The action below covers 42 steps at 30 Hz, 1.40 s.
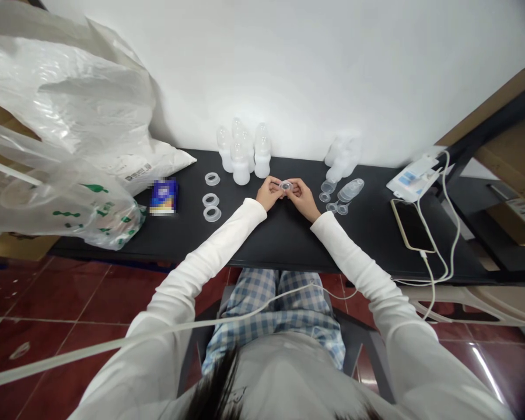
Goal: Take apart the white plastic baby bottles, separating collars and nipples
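Note:
Above the middle of the black table, my left hand (268,193) and my right hand (303,200) meet, both closed. Their fingers pinch a small translucent bottle collar ring (286,186) between them; whether a teat sits inside it is too small to tell. Behind my left hand stand several baby bottles (240,163), white below with clear domed caps. To the left lie 3 loose collar rings (212,213). Right of my right hand are several clear bottle teats (324,197) and clear domed caps (350,190), some of them stacked.
Plastic bags (70,111) bulge over the table's left end, beside a blue box (163,196). At the right lie a phone (413,224) on a charging cable and a white power strip (413,178). A white cable (245,315) crosses my lap. The wall bounds the back.

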Each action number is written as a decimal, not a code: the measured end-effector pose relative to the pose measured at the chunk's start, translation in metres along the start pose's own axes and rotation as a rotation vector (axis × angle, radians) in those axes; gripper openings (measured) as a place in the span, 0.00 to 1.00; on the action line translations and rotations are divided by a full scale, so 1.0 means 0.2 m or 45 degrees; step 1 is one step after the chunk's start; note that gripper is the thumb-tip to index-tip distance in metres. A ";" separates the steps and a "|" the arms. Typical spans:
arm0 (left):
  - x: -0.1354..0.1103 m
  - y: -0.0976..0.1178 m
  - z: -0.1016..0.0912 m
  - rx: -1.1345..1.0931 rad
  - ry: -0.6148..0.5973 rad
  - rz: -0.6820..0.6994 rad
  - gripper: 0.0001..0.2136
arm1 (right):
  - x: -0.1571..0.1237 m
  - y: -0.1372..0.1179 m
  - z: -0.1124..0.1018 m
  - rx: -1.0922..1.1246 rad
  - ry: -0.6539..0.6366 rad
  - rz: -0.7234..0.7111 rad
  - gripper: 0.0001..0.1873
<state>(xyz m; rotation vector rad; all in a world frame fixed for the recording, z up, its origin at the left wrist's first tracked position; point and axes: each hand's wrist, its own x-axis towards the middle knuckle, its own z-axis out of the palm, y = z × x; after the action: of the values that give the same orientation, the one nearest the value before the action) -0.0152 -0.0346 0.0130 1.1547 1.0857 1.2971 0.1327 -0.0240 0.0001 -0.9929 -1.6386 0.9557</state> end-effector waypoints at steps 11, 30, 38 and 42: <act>-0.02 0.01 0.01 0.083 0.004 0.044 0.15 | -0.02 -0.03 0.03 -0.029 0.067 -0.002 0.25; -0.05 0.03 -0.01 0.192 -0.026 0.113 0.13 | -0.03 -0.05 0.01 -0.311 0.112 -0.120 0.21; -0.05 0.03 -0.02 0.288 -0.012 0.148 0.09 | -0.03 -0.05 0.01 -0.269 0.079 -0.081 0.19; -0.05 0.03 -0.02 0.292 -0.015 0.171 0.09 | -0.04 -0.05 0.01 -0.278 0.076 -0.082 0.16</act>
<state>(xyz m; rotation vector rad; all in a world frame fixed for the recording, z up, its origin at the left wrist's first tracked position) -0.0197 -0.0455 0.0176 1.4251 1.1873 1.2905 0.1299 -0.0353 0.0070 -1.0965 -1.7400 0.7078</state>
